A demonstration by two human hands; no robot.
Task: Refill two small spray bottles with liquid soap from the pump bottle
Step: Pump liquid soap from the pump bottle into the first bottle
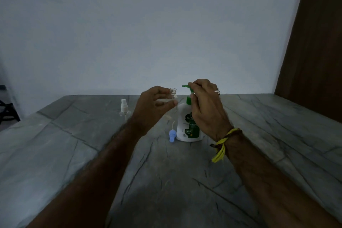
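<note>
Head view — open spray bottle [173, 96] between hands — left [153, 105], right [205, 105].

Pump bottle [187, 126] mid-table [74, 144]; loose sprayer cap [172, 135] just left; capped spray bottle [124, 107] farther left.

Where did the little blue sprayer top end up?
The blue sprayer top lies on the grey table, just left of the pump bottle.

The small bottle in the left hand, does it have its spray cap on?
No: the small bottle held in the left hand shows a bare threaded neck, and a blue spray cap lies on the table.
</note>
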